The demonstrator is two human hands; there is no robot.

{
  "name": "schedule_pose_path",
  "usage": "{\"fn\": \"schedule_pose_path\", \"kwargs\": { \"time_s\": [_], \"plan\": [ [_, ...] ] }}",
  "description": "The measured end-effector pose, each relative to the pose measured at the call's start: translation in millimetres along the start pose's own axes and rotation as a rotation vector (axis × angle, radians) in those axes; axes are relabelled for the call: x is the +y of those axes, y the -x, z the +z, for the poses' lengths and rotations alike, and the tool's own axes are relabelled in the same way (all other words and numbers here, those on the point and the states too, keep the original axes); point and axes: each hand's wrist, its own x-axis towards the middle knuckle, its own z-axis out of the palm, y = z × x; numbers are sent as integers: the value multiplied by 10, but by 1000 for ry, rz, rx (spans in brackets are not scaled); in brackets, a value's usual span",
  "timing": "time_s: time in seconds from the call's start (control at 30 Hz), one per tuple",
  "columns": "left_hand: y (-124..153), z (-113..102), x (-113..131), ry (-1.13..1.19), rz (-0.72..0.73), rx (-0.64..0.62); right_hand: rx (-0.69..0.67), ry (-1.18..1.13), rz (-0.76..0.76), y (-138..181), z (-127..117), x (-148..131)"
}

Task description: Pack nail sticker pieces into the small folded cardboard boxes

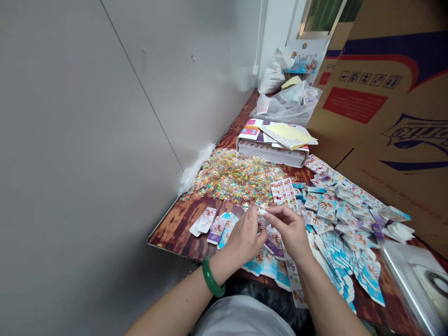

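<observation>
My left hand point(245, 233), below a green bangle on the wrist, and my right hand point(287, 228) meet over the front of the table. Their fingertips pinch a small white piece point(262, 212), possibly the end of a little packet or box; my fingers hide most of it. Under and around the hands lie flat printed cartons in blue and purple point(274, 242). A sticker sheet point(283, 192) lies just beyond my right fingers. Behind it spreads a heap of small clear packets with coloured pieces point(238, 175).
Folded little boxes point(327, 209) pile up on the right beside fanned flat cartons point(338, 261). A white box of sheets point(271, 151) stands farther back, before a clear plastic bag point(287, 105). A large carton point(381, 116) rises on the right; a grey wall point(105, 140) borders the left.
</observation>
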Motion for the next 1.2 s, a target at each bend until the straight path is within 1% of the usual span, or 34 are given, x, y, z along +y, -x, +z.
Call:
{"fn": "schedule_pose_path", "kwargs": {
  "time_s": [0.07, 0.13, 0.27, 0.33, 0.4, 0.47, 0.53, 0.6, 0.67, 0.73, 0.8, 0.87, 0.93, 0.97, 1.03, 1.1, 1.13, 1.2],
  "plan": [
    [7, -8, 4, 8, 18, -3, -2, 4, 4, -4, -3, -24],
    [4, -29, 11, 33, 11, -11, -12, 40, -38, 5, -7, -20],
    [-20, -118, 48, 158, -65, -14, -84, 232, -282, 57, 12, 55],
    [-33, -186, 49, 222, -92, -9, -140, 317, -359, 87, 39, 107],
    [-42, -277, 1, 213, -117, -16, -207, 379, -368, 106, 59, 158],
    [-50, -398, -112, 107, -165, -34, -249, 415, -344, 104, 46, 201],
    [-55, -548, -283, -71, -245, -80, -205, 406, -299, 76, -21, 229],
    [-54, -697, -469, -281, -352, -144, -83, 364, -233, 26, -141, 236],
    [-48, -800, -611, -428, -453, -195, 45, 323, -156, -30, -287, 220],
    [-41, -813, -658, -508, -476, -170, 135, 296, -96, -75, -420, 185],
    [-37, -711, -596, -526, -414, -77, 190, 277, -57, -99, -510, 144],
    [-30, -500, -451, -478, -309, -8, 224, 261, -42, -105, -550, 118],
    [-16, -217, -274, -365, -204, -38, 233, 250, -38, -98, -555, 116],
    [-9, -67, -192, -299, -158, -90, 227, 244, -36, -92, -552, 123],
    [-5, 211, -68, -178, -139, -183, 203, 243, -24, -73, -549, 144],
    [-27, 411, -14, -79, -163, -228, 179, 250, -8, -52, -564, 165],
    [-49, 471, -13, -30, -192, -232, 168, 256, -3, -42, -581, 176],
    [-110, 503, -52, 75, -277, -213, 153, 267, 3, -29, -627, 199]
  ]
}}
